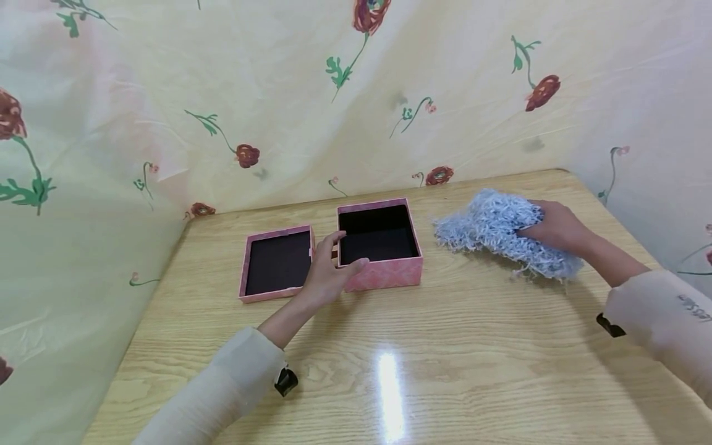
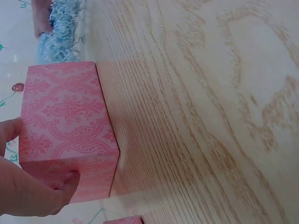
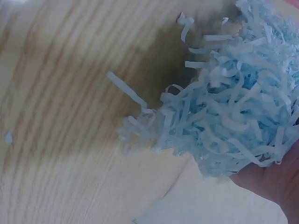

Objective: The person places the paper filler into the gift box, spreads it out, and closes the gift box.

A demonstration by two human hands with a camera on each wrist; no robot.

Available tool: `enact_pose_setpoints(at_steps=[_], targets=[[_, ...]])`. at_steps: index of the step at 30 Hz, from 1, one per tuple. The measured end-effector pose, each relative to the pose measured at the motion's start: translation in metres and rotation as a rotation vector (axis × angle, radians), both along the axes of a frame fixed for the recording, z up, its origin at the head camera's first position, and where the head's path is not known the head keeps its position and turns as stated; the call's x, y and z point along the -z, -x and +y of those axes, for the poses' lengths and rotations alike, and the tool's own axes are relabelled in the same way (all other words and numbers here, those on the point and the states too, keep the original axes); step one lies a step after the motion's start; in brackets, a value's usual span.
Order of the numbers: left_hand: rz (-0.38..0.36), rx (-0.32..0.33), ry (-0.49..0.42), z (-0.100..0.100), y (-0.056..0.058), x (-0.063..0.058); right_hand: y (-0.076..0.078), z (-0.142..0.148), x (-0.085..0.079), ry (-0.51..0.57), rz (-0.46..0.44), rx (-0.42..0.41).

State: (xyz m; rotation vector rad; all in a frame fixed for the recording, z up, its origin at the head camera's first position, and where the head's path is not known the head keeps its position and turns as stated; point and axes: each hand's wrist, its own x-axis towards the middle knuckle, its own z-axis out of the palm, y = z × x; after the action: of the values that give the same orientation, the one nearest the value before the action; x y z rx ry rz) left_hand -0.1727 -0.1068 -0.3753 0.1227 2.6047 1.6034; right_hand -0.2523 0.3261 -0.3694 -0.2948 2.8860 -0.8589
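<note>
A pink damask-patterned box [image 1: 384, 274] with a black inside stands without its cover near the back of the table. My left hand [image 1: 328, 272] holds its front left corner, thumb over the front rim and fingers at the left side; the left wrist view shows a fingertip [image 2: 72, 179] against that side. To the right, my right hand [image 1: 559, 228] grips a large loose bundle of light blue shredded paper [image 1: 500, 228]. Strands of the shredded paper [image 3: 233, 107] stick out and dangle in the right wrist view, and a shadow falls on the table beneath.
Left of the box lies a shallow pink lid [image 1: 275, 296], black inside face up. The wood-grain table [image 1: 473, 364] backs onto a flower-printed cloth [image 1: 278, 74] that also hangs at both sides. A small scrap of paper [image 3: 8, 137] lies on the table.
</note>
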Motion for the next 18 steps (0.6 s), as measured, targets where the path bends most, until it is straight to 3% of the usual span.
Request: enact_pose_setpoints(at_steps=[12, 18], targets=[[-0.001, -0.004, 0.012, 0.000, 0.000, 0.000, 0.002, 0.015, -0.022, 0.074, -0.105, 0.135], [0.003, 0.005, 0.000, -0.001, 0.001, 0.000, 0.001, 0.015, -0.028, 0.148, -0.163, 0.150]])
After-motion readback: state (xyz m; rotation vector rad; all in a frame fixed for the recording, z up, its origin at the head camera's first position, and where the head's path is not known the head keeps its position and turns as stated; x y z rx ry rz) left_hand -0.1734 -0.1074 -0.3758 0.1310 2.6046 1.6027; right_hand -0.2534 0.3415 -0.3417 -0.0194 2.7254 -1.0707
